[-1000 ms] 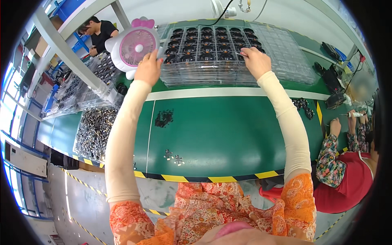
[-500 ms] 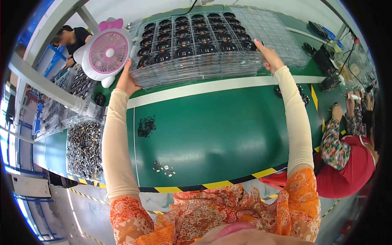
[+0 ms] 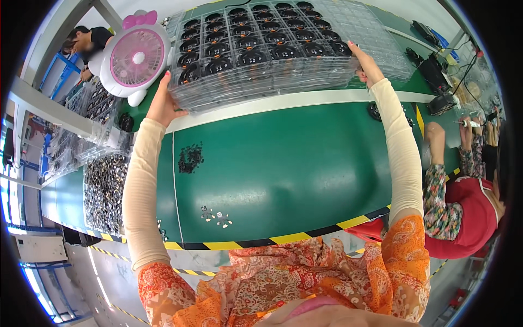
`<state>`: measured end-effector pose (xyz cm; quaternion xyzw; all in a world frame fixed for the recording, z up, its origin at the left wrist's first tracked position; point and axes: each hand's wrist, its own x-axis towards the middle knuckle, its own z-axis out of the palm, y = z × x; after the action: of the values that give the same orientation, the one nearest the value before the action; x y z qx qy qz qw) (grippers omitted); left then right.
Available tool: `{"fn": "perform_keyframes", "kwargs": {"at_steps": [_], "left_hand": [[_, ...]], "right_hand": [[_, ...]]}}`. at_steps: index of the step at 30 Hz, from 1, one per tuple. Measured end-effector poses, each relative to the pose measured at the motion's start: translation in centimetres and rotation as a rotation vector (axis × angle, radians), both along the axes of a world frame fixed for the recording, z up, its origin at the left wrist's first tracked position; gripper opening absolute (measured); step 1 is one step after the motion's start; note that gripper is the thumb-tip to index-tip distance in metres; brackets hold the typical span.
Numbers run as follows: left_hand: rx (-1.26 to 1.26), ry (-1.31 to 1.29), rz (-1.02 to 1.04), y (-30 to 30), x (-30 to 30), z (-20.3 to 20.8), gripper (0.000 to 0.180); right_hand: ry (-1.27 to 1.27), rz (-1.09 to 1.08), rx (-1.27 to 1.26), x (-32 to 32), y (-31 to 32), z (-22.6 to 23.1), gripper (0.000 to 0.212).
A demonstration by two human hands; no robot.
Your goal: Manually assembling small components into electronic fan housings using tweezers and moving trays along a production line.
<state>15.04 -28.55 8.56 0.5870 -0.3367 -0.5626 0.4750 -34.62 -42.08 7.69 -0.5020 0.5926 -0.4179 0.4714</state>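
A tall stack of clear plastic trays point(image 3: 234, 87) lies across the far side of the green bench. Its top tray holds rows of round black parts point(image 3: 251, 58) with small orange marks. My left hand point(image 3: 163, 103) grips the near left corner, thumb up along the side and fingers partly under the edge. At the near right corner my right hand point(image 3: 368, 64) grips the stack, one finger on the top rim and the rest bent at the side, partly hidden. Both arms reach forward in cream sleeves.
A white and pink fan point(image 3: 138, 58) stands left of the stack. More clear trays point(image 3: 365, 43) lie behind at right. Small black pieces point(image 3: 190, 158) and a few metal bits point(image 3: 222, 219) lie on the bench. A parts bin point(image 3: 104, 193) sits left. A co-worker in red point(image 3: 471, 218) sits right.
The view has shifted slightly, so the bench and stack sit higher in the picture. Both my hands keep their hold on the stack. The right co-worker's near arm has lifted.
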Motion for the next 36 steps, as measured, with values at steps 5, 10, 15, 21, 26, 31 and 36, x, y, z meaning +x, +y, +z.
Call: {"fn": "perform_keyframes", "kwargs": {"at_steps": [5, 10, 15, 21, 26, 31, 36], "left_hand": [[-0.065, -0.521, 0.164, -2.0, 1.8, 0.3, 0.07], [-0.724, -1.539, 0.206, -1.3, 0.7, 2.4, 0.031], [-0.336, -1.742, -0.1, -2.5, -3.7, 4.6, 0.029], [-0.145, -1.424, -0.196, -4.6, 0.0, 4.3, 0.046], [-0.168, -1.248, -0.216, -5.0, -0.9, 4.5, 0.044], [-0.401, -0.803, 0.086, -5.5, -0.9, 5.1, 0.029], [-0.464, -1.429, -0.128, -5.4, -7.1, 4.2, 0.03]], "right_hand": [[0.484, -0.142, -0.287, -0.7, -1.6, 0.2, 0.068], [0.784, -0.178, -0.927, 7.1, 3.2, 3.4, 0.032], [1.259, 0.147, -0.83, 10.0, 2.3, 3.4, 0.026], [1.283, 0.199, -0.612, 12.2, 2.9, 4.5, 0.031], [0.963, 0.079, -0.754, 10.0, 1.7, 4.2, 0.042], [0.715, 0.193, -0.628, 12.4, 1.3, 6.0, 0.038], [0.96, 0.289, -0.728, 14.5, 3.1, 4.6, 0.041]]}}
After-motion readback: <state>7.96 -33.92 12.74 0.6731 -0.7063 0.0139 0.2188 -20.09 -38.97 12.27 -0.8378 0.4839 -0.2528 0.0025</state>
